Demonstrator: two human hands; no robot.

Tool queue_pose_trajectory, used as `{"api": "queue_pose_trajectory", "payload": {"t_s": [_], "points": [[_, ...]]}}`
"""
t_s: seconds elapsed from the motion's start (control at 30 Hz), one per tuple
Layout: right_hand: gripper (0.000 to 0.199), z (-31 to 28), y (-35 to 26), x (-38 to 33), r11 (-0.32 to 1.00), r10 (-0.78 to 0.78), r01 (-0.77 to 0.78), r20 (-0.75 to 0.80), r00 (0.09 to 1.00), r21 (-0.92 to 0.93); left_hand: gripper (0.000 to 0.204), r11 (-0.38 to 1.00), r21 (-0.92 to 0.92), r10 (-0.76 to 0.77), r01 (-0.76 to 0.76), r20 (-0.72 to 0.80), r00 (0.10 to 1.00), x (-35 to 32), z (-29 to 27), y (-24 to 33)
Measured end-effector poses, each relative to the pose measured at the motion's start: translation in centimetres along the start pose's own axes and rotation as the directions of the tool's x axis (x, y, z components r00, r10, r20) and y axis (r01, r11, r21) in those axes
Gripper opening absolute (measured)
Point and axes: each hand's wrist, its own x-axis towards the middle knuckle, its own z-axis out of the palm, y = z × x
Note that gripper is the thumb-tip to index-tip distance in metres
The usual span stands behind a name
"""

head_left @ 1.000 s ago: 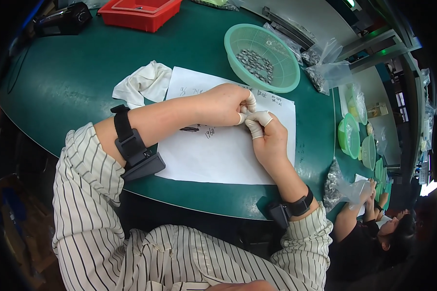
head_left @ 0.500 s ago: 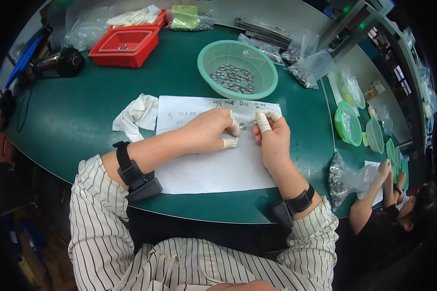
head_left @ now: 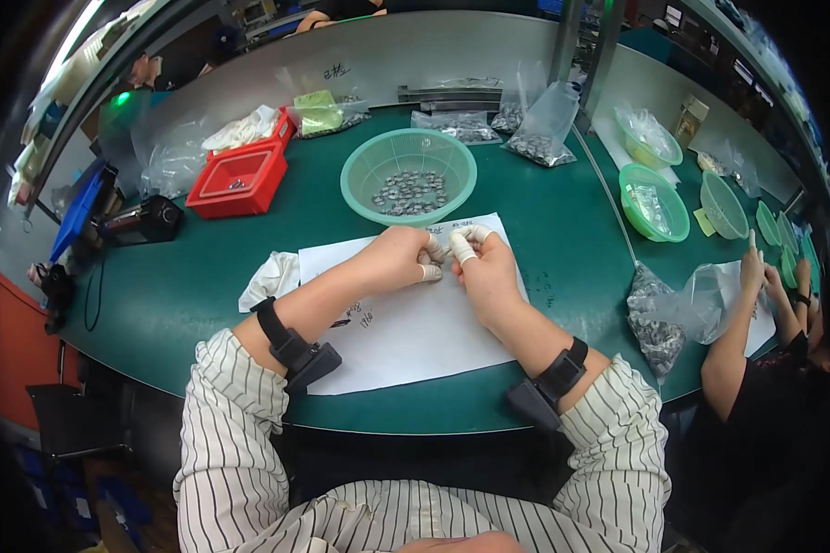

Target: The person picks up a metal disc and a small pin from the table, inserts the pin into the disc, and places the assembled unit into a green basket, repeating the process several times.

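Observation:
Both hands hover close together over the upper part of a white paper sheet (head_left: 406,341), their fingertips nearly meeting. White finger covers wrap the thumb and fingers of each. On my left hand (head_left: 401,258) the fingers are curled, with the thumb just below them; whatever they grip is hidden. My right hand (head_left: 491,276) is closed in a pinch at thumb and forefinger, on something too small to make out. Just beyond the hands stands a pale green mesh basket (head_left: 458,168), with many small round metal pieces (head_left: 410,192) inside.
A white cloth (head_left: 272,282) lies left of the paper, with red trays (head_left: 214,205) behind it. Clear bags of metal pieces (head_left: 541,147) line the back; another bag (head_left: 653,323) lies at right. Further right are green baskets (head_left: 678,230) and a co-worker's hand (head_left: 752,267).
The view has tilted up, showing more background. My hands have drawn closer together, and the small metal disc that showed between them is now out of sight.

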Motion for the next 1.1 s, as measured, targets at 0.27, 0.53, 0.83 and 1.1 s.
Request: {"api": "queue_pose_trajectory", "payload": {"t_s": [0.27,0.53,0.83,1.1], "points": [[0.014,-0.3,0.6,0.5,0.999,-0.039,0.039,-0.004,0.999,-0.015,0.015,1.000,0.025,0.009,-0.007,-0.086,0.996,-0.3,1.1,-0.1],[0.012,-0.7,-1.0,0.1,0.991,0.039,-0.037,-0.013,0.999,0.129,0.015,0.966,-0.228,0.017,-0.122,-0.415,0.910,-0.5,-2.7,2.5],[0.014,-0.1,1.1,0.7,0.997,-0.076,0.075,0.053,0.996,0.016,0.013,0.994,0.094,0.012,0.056,-0.602,0.798,1.4,-3.1,-0.2],[0.013,0.1,1.3,0.8,0.989,-0.141,0.143,0.074,0.987,-0.027,0.066,0.978,0.172,0.084,0.116,-0.840,0.537,-2.1,-1.0,-2.9]]}}
